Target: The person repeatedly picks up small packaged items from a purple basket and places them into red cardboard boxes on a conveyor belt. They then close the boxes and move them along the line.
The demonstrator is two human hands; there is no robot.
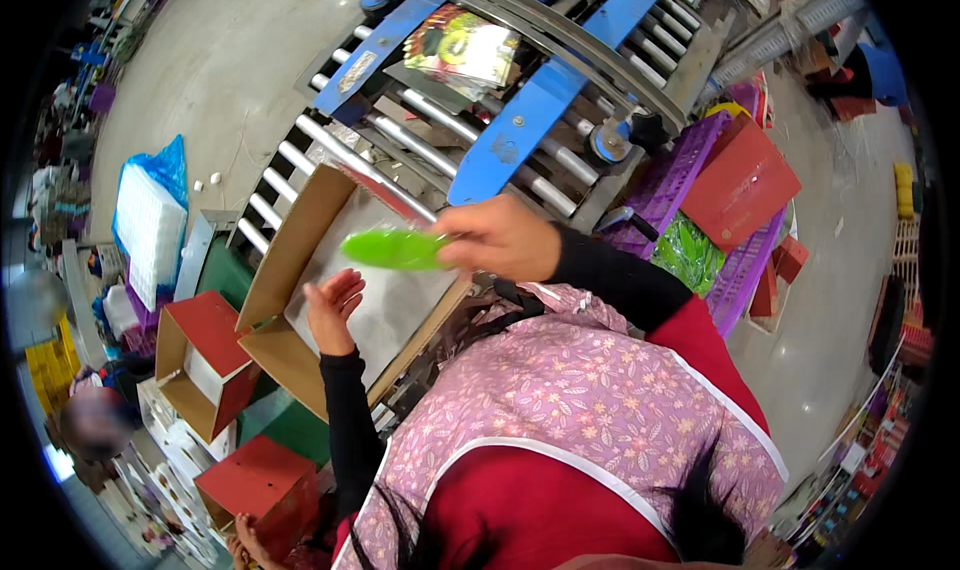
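Observation:
My right hand [499, 238] grips one end of a bright green, shiny item [394, 250], blurred by motion; its kind cannot be told. It is above an open cardboard box [296, 247] lined with whitish sheet material [397, 311]. My left hand [335, 311], fingers apart and holding nothing, is over the box's left part. The box lies at the near end of the roller conveyor. Beyond it, a stack of printed sheets with a kiwi picture [459, 47] lies between two blue guide plates [517, 131].
A purple plastic crate [660, 180] at right holds green packets [686, 251] under a red box [742, 184]. Red cartons [259, 476] stand at lower left, with another person's hands [251, 544] beside them. White trays [150, 229] in blue film are farther left. Metal rollers [337, 146] run ahead.

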